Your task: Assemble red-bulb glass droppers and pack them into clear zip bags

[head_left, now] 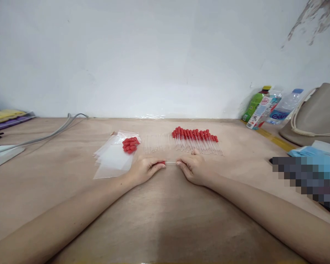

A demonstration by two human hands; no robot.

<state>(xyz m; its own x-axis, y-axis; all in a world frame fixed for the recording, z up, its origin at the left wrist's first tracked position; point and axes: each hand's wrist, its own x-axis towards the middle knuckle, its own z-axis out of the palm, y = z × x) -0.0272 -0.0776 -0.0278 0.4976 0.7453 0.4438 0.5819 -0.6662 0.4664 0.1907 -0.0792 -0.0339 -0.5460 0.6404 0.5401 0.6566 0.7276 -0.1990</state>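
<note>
Closed fingertips of the left hand (144,169) pinch a red bulb (162,162). The right hand (194,169) pinches the other end of the glass tube (171,162) joined to it, low over the table (165,220) between both hands. Bare tubes (156,143) lie at 12 o'clock, a row of droppers (196,139) at 1, and loose bulbs (130,144) on clear bags (112,159) at 11.
</note>
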